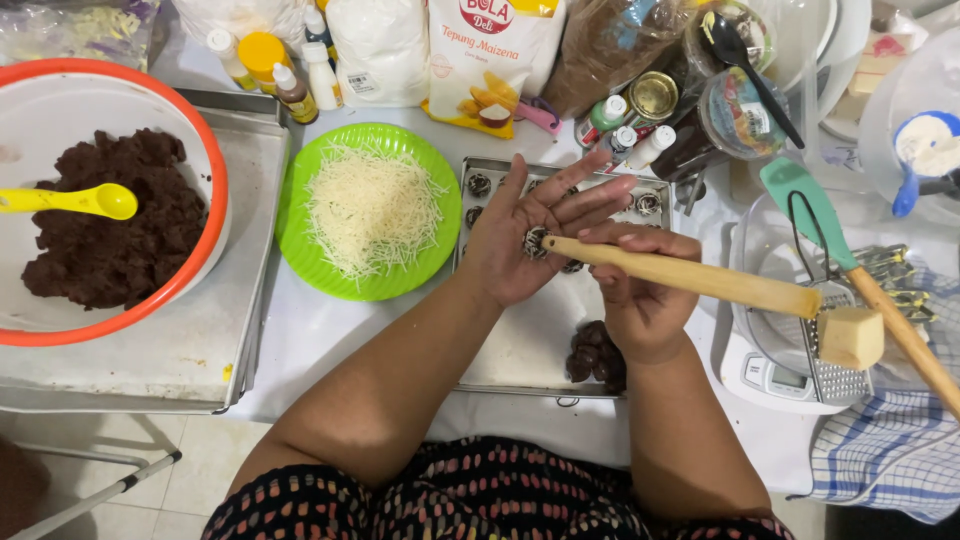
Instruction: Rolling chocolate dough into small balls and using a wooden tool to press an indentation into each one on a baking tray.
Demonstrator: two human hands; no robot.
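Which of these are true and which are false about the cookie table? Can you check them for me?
1. The left hand holds a small dough ball in its open palm. True.
2. The right hand grips a metal fork. False: it holds a wooden stick.
3. The green plate carries shredded cheese. True.
4. The big bowl of brown dough has a blue rim. False: the rim is orange.
5. A yellow spoon lies in that bowl. True.

Matt wooden stick (pixel 690 277), glossy green plastic plate (pixel 300 215), dull metal tray (pixel 520 350), checked cloth (pixel 890 450).
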